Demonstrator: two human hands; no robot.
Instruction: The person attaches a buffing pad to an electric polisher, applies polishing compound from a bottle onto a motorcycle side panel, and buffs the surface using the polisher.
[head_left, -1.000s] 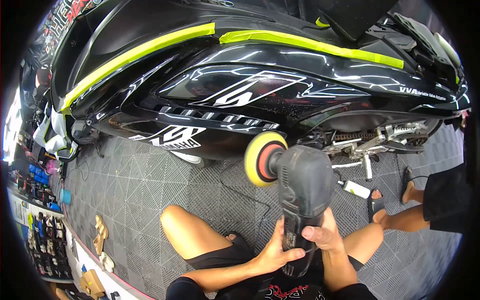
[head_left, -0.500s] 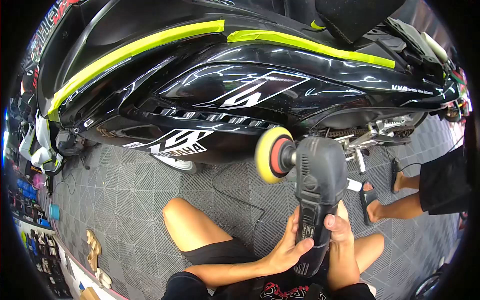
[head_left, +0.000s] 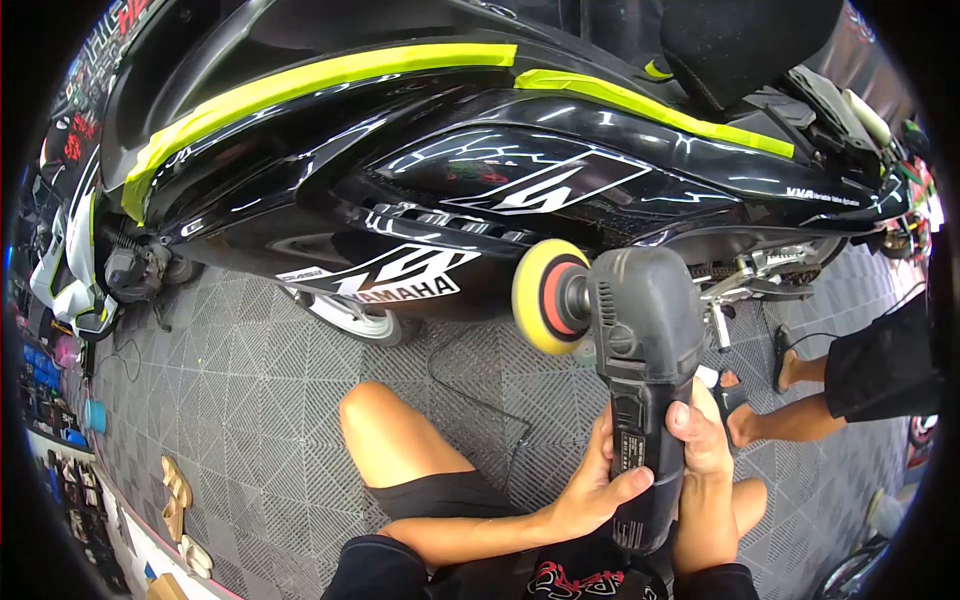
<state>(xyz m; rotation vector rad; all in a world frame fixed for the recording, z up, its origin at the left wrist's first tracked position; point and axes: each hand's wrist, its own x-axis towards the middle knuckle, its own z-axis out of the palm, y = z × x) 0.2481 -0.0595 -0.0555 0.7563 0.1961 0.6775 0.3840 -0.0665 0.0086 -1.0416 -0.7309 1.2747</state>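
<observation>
A black power polisher (head_left: pixel 645 330) is held upright in front of me, tilted slightly. My left hand (head_left: pixel 600 480) wraps round its handle from the left, thumb over the front. From the right, my right hand (head_left: pixel 705 440) grips the same handle, its thumb near the label. The yellow and orange foam pad (head_left: pixel 550 298) faces left, close to the lower edge of the glossy black motorcycle fairing (head_left: pixel 440 170); whether they touch I cannot tell. Two strips of yellow-green tape, a long one (head_left: pixel 330 72) and a shorter one (head_left: pixel 650 107), run along the bodywork.
At the right stand another person's legs (head_left: pixel 800 415) in dark sandals. A black cable (head_left: pixel 475 400) lies on the grey tiled floor (head_left: pixel 270 400). Beige sandals (head_left: pixel 175 495) are at the left, near shelves of shoes. A wheel (head_left: pixel 350 320) shows below the fairing.
Both hands and the polisher have shifted right and slightly up in view. The motorcycle's visible position has changed too, as the camera view moved. The grip stays the same.
</observation>
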